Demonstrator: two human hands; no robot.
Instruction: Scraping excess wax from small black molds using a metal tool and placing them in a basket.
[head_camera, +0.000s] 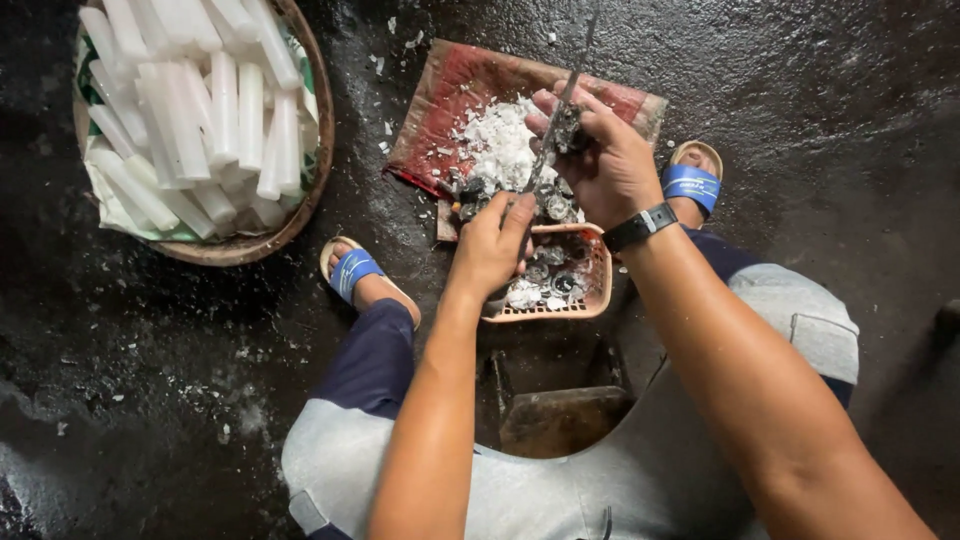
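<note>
Dark, wet-looking floor fills my view, speckled with white flakes. My right hand (600, 160) is clenched around a small dark lump (568, 128), held above a reddish board (470, 85). My left hand (492, 245) grips the handle end of a thin knife (558, 120), whose blade runs up and across the lump; I think the edge touches it, though the fingers hide the contact. A black wristband (640, 227) sits on the right wrist. Under both hands a heap of white shavings (500, 145) lies on the board, with dark scraps at its near edge. Just beside that, between my knees, stands a small orange basket (602, 285) holding more grey and white bits. Farther left, well apart, a round woven basket (318, 130) is piled with white sticks (200, 110). Blue sandals (352, 268) show on both feet.
</note>
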